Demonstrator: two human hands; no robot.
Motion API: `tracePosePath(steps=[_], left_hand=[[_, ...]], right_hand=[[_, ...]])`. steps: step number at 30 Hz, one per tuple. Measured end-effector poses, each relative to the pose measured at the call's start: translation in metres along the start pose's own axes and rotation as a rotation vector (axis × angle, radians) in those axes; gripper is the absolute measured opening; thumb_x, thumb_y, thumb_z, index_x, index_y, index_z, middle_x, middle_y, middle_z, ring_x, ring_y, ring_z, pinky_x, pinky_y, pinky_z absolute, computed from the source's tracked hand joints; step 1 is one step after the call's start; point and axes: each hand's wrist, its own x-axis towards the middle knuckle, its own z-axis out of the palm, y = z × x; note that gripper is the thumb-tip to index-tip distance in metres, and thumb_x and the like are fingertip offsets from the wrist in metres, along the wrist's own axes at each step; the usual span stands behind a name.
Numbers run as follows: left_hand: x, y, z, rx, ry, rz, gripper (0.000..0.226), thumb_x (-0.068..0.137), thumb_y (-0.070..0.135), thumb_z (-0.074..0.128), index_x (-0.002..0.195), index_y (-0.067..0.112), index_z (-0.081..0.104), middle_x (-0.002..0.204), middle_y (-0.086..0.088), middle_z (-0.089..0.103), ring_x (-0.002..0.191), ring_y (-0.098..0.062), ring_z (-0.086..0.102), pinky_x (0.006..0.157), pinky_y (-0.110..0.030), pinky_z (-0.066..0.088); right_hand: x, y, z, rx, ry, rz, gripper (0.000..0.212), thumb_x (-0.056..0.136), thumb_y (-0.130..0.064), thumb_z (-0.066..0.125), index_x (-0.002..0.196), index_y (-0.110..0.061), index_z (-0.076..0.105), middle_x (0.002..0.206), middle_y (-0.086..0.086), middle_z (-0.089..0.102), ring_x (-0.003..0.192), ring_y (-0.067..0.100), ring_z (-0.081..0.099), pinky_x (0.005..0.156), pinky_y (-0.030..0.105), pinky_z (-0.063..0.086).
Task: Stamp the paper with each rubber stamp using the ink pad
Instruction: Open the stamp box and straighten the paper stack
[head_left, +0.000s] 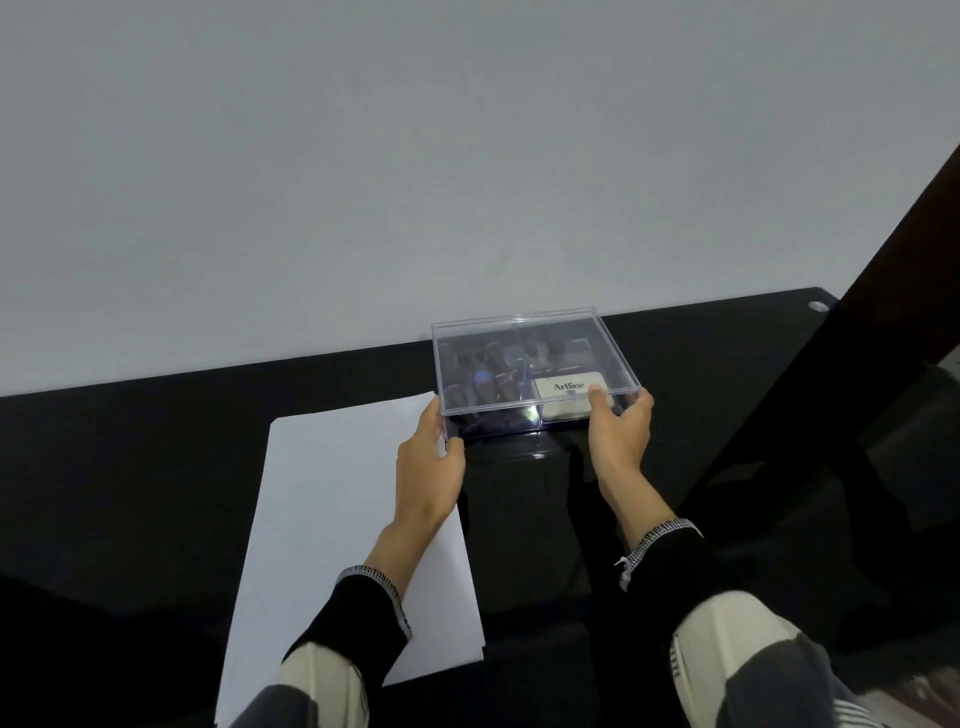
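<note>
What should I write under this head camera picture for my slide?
Both hands, left hand and right hand, grip a clear plastic box beside white paper.

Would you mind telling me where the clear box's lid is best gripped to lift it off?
Grip the lid by its two short side edges, coming from left and right as the hands do now; it is wide, flat and shallow, so opposite edges lift it level.

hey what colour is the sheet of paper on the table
White, plain and unmarked; the paper shows best in the head view.
</note>
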Motion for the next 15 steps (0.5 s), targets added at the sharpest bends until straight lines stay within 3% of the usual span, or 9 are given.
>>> tracePosePath(steps=[4, 7, 11, 15], left_hand=[[-0.027, 0.001, -0.008, -0.006, -0.008, -0.026, 0.039, 0.099, 0.01, 0.049, 0.136, 0.023, 0.05, 0.117, 0.014, 0.062, 0.108, -0.002, 0.059, 0.082, -0.005, 0.042], [-0.05, 0.001, -0.013, 0.055, -0.015, -0.012, 0.035, 0.1, 0.01, 0.046, 0.132, 0.02, 0.054, 0.121, 0.006, 0.065, 0.103, -0.009, 0.062, 0.081, -0.009, 0.048], [-0.077, -0.003, -0.019, 0.082, 0.012, -0.004, 0.031, 0.097, 0.008, 0.047, 0.123, 0.018, 0.061, 0.114, 0.004, 0.069, 0.102, -0.014, 0.064, 0.094, -0.035, 0.053], [-0.102, -0.006, -0.025, 0.08, 0.018, 0.01, 0.029, 0.093, 0.004, 0.049, 0.113, 0.017, 0.066, 0.106, 0.006, 0.071, 0.097, -0.013, 0.066, 0.092, -0.035, 0.054]], right_hand=[[-0.024, 0.003, -0.019, -0.01, 0.027, 0.027, 0.059, 0.09, -0.03, 0.061, 0.141, -0.015, 0.036, 0.136, 0.005, 0.049, 0.119, 0.023, 0.053, 0.102, 0.043, 0.047], [-0.042, 0.006, -0.037, -0.011, 0.039, 0.044, 0.061, 0.09, -0.031, 0.06, 0.143, -0.015, 0.034, 0.138, 0.005, 0.047, 0.121, 0.024, 0.052, 0.102, 0.044, 0.046], [-0.067, 0.009, -0.059, -0.005, 0.056, 0.053, 0.058, 0.09, -0.028, 0.06, 0.141, -0.015, 0.036, 0.135, 0.006, 0.05, 0.118, 0.024, 0.054, 0.1, 0.043, 0.048], [-0.089, 0.014, -0.075, 0.018, 0.094, 0.05, 0.059, 0.088, -0.029, 0.06, 0.14, -0.014, 0.038, 0.136, 0.005, 0.049, 0.12, 0.025, 0.054, 0.102, 0.044, 0.046]])
